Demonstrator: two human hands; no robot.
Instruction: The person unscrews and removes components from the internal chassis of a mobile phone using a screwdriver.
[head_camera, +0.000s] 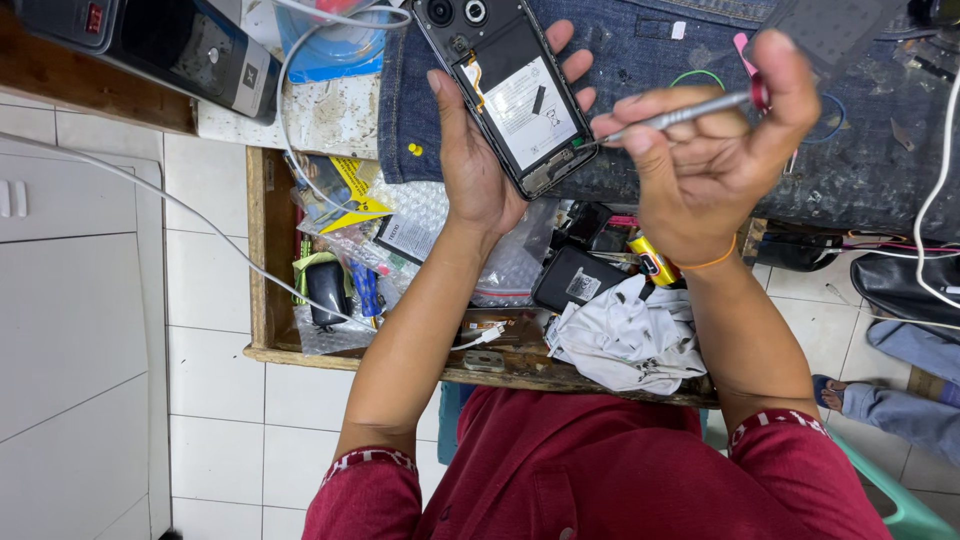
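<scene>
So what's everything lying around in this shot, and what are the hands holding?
opened phone: one, black, back cover off, held over the denim
screwdriver: one, silver shaft, red end, tip at the phone's lower edge
denim cloth: one, blue, spread on the bench
wooden drawer: one, brown, pulled open, full of clutter
white rag: one, crumpled, in the drawer
white cable: one, trailing across the tiled floor side
left hand: holds the phone
right hand: holds the screwdriver

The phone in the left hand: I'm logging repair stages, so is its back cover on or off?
Off. The phone in the left hand shows bare internals and its battery; the right hand holds a screwdriver at its lower edge.
</scene>
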